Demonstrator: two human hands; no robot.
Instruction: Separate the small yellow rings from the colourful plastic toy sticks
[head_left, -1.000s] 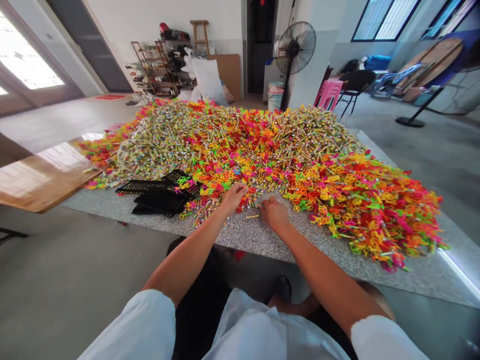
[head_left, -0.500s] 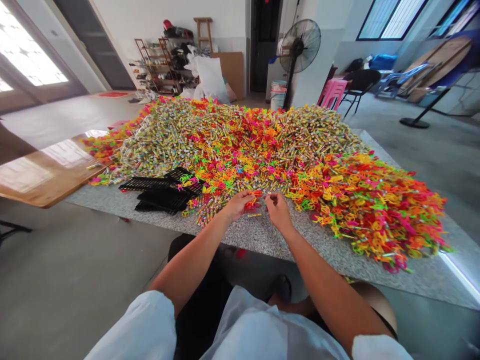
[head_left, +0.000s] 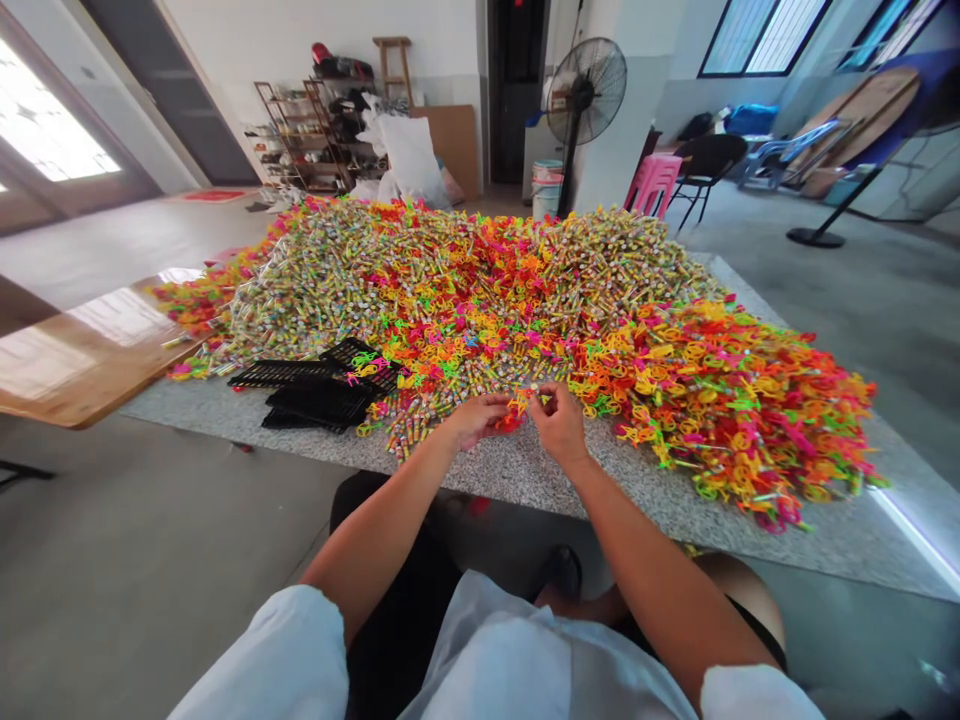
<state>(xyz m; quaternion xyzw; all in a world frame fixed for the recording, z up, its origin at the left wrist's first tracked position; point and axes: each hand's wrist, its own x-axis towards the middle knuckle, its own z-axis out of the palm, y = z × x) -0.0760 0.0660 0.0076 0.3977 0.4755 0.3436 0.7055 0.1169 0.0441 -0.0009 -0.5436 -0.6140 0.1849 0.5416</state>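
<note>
Both my hands work close together over the near edge of the stone table (head_left: pixel 502 478). My left hand (head_left: pixel 480 418) is closed on small red and orange plastic pieces (head_left: pixel 513 415), which stick out past its fingertips. My right hand (head_left: pixel 559 422) pinches at the same spot, its thumb and forefinger on a small pale tube-like piece whose exact kind I cannot make out. Just beyond my fingers lies a big heap of short, patterned tubes (head_left: pixel 322 262). Bright looped plastic pieces (head_left: pixel 735 395) in red, orange, yellow, green and pink are mixed into it and piled to the right.
Black slotted plastic trays (head_left: pixel 319 400) lie stacked left of my hands. A wooden table (head_left: pixel 82 355) adjoins on the left. Behind the heap stand a pedestal fan (head_left: pixel 585 95), white sacks (head_left: pixel 409 160), a shoe rack (head_left: pixel 300 140) and pink stools (head_left: pixel 652 185).
My hands have drawn slightly closer together around the red and orange pieces. A small yellowish tube seen below my fingers earlier no longer shows. The whole view has shifted a little.
</note>
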